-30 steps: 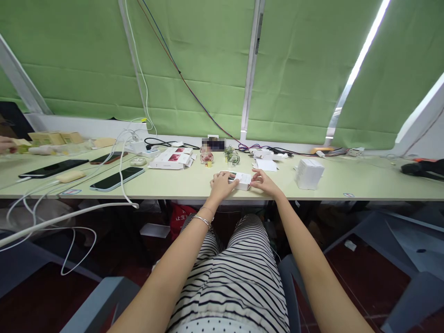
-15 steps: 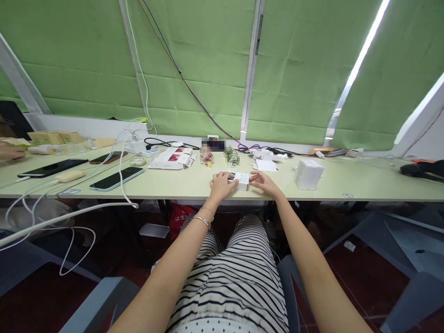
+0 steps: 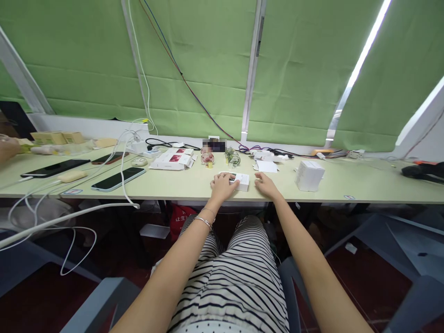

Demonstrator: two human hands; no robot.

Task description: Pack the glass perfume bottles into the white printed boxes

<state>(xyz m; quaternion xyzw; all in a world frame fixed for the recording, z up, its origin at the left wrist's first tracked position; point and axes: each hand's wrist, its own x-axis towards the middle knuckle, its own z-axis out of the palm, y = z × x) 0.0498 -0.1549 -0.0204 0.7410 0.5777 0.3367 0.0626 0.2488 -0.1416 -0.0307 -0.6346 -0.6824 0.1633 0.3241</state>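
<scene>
A small white box (image 3: 244, 181) with a dark printed patch on top lies near the table's front edge. My left hand (image 3: 224, 186) grips it from the left, fingers over its far side and thumb along the near side. Just off the box's right end, my right hand (image 3: 266, 186) rests with its fingers loosely curled and a little apart; I see nothing in it. Behind the box stand two clear round pieces, one with pink contents (image 3: 207, 158) and one with green contents (image 3: 233, 157), each with a gold-coloured part.
Flattened white and red packaging (image 3: 172, 158) lies back left, white paper (image 3: 266, 166) back right. A white block-shaped stack (image 3: 310, 175) stands to the right. Phones, one of them light-edged (image 3: 118, 179), and white cables (image 3: 122, 166) spread leftward. Another person's hand (image 3: 9, 149) shows far left.
My right hand has drawn back to the right from the box's end, and its fingers have curled. My left hand has kept its grip on the box.
</scene>
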